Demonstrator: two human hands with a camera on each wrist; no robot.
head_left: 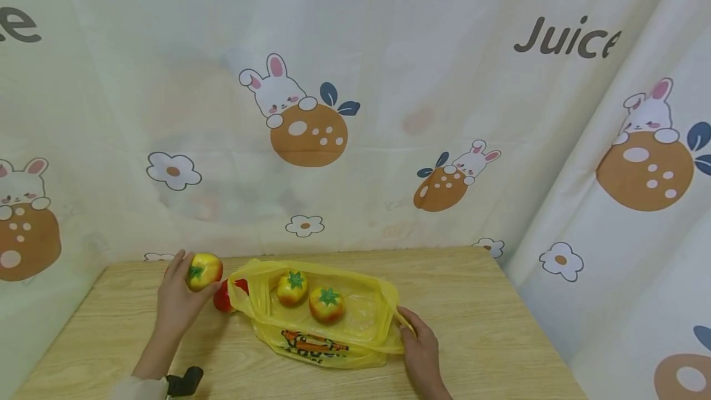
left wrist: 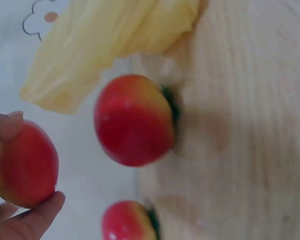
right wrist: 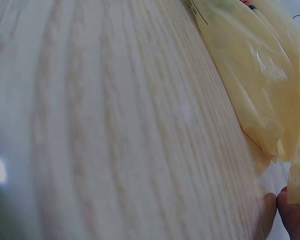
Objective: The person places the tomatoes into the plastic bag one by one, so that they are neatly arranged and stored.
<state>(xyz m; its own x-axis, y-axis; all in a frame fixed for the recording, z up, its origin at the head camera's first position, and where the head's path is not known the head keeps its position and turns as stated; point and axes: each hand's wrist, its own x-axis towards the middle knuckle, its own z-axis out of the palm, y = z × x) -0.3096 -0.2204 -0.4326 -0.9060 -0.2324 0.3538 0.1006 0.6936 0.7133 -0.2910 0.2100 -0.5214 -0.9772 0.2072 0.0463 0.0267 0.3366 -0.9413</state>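
My left hand (head_left: 179, 298) grips a red-and-yellow tomato-like fruit with a green leafy top (head_left: 205, 271), lifted above the table's back left. The left wrist view shows this held fruit (left wrist: 32, 167) between thumb and fingers. A yellow plastic bag (head_left: 319, 354) lies with its mouth spread wide. Inside it sit two similar fruits, one on the left (head_left: 291, 289) and one nearer the middle (head_left: 326, 305). With thumb and fingers, my right hand (head_left: 422, 347) pinches the bag's right rim. Beside the bag's left end rests a red fruit (head_left: 223, 298), partly covered by the bag.
In the left wrist view, a large fruit (left wrist: 132, 120) and another fruit (left wrist: 127, 222), cut by the frame edge, rest on the wooden table (head_left: 489, 326). Behind the table hangs a pale curtain (head_left: 378, 202) printed with rabbits and flowers.
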